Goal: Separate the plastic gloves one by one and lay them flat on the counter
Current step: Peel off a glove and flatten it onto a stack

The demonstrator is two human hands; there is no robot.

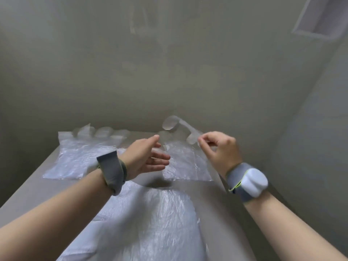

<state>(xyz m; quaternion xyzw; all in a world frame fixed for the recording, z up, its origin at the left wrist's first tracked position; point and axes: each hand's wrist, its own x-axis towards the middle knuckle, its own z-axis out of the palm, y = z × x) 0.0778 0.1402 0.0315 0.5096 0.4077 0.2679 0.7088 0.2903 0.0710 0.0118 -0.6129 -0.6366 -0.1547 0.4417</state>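
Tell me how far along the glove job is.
Done: a first glove lies flat at the far left of the counter. In hand: the right hand pinches a fingertip of a second glove, mostly down at far right; the left hand is open over it. Left: the pile of plastic nearest the camera.

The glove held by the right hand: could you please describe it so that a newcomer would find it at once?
Look to the far end of the grey counter, by the wall, where two clear plastic gloves lie side by side. It is the right-hand glove. Unlike the flat left-hand glove, its fingers curl upward, one pinched by the right hand.
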